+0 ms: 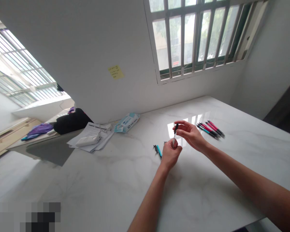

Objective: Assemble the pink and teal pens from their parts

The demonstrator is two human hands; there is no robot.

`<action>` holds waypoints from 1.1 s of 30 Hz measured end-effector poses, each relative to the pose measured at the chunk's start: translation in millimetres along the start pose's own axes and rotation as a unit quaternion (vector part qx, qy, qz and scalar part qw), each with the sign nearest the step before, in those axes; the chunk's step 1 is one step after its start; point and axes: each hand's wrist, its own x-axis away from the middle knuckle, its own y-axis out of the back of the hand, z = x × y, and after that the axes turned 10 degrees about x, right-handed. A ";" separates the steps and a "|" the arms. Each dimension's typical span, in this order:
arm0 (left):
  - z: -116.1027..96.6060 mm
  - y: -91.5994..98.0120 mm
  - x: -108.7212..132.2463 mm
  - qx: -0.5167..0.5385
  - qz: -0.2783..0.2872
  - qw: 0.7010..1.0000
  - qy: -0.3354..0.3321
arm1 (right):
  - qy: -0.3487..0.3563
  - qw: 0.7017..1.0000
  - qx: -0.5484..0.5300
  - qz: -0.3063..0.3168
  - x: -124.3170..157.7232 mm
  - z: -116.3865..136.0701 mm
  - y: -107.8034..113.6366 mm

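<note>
Over the marble-patterned table, my left hand [170, 155] is closed around the lower, pale part of a pen [173, 140]. The pen stands roughly upright, with a black piece at its top. My right hand [192, 135] pinches that black piece between thumb and fingertips. Whether the black piece is joined to the pale part is too small to tell. Beside my left hand lie teal and black pen parts [159, 151], partly hidden behind it. Right of my right hand, several pens [210, 129] with red, teal and black barrels lie side by side.
The white table [106, 183] meets the wall at the back. A blue and white wipes pack [127, 123] lies against the wall, next to papers [78, 137] with a white device [89, 140] on top. A yellow note [116, 72] sticks to the wall, left of a barred window [195, 38].
</note>
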 end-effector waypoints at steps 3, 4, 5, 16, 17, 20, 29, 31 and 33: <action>-0.2 -2.3 0.9 -0.021 0.010 1.000 -0.012 | -0.033 0.997 -0.065 -0.025 -1.3 6.8 0.2; -0.5 -3.0 1.3 -0.026 0.011 1.000 -0.013 | -0.043 0.995 -0.089 -0.031 -2.2 8.5 1.1; -0.9 -3.8 1.7 -0.027 0.013 0.999 -0.013 | -0.049 0.992 -0.112 -0.039 -3.3 9.4 2.7; -3.7 22.7 -12.7 0.041 -0.130 0.990 -0.029 | -0.013 0.878 0.478 0.017 -8.2 -31.3 31.8; -4.2 26.7 -14.5 0.052 -0.144 0.988 -0.028 | -0.023 0.857 0.513 0.041 -7.6 -34.9 31.8; -6.2 33.0 -16.7 0.081 -0.171 0.982 -0.022 | -0.039 0.825 0.559 0.070 -6.6 -39.0 30.7; -6.6 31.2 -15.0 0.074 -0.168 0.983 -0.027 | -0.023 0.829 0.516 0.214 -8.3 -26.6 50.3; -5.6 32.2 -15.6 0.072 -0.167 0.983 -0.029 | -0.033 0.839 0.506 0.200 -9.1 -30.4 51.4; -5.1 32.9 -16.0 0.074 -0.167 0.983 -0.029 | -0.034 0.851 0.495 0.172 -9.8 -35.9 49.5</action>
